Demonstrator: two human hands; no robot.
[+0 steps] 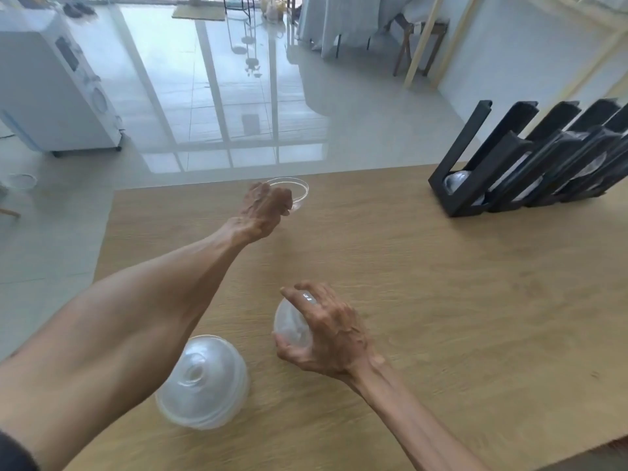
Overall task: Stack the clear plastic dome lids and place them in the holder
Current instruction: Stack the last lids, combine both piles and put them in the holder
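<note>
- Left hand (266, 207) is stretched out to the middle of the frame, near the table's far edge, fingers curled round a lid (295, 193)
- That lid sits rim-up in the grip, its clear ring showing past the knuckles on the hand's right side; whether it touches the table (441, 300) I cannot tell
- Right hand (326, 331) is lower centre, above the tabletop, fingers spread and wrapped over a second lid (292, 326), thumb underneath, fingertips on top
- This second lid lies on its side in the hand, dome turned to the left of the frame; it is blurred, so one lid or several nested, cannot tell
- A stack (204, 385) of nested lids rests on the table at lower left, just beside the left forearm, tilted, dome tops facing up toward the camera with the centre hole showing
- Holder (475, 158), black with slanted slots, stands on the table at the upper right of the frame, well apart from both hands
- Clear lids (457, 181) already sit low in its nearest slot; more clear plastic shows in the slots behind, too dim to count
- Beyond the table, a glossy floor (238, 96) fills the upper half; a white cabinet (51, 90) stands at upper left
</note>
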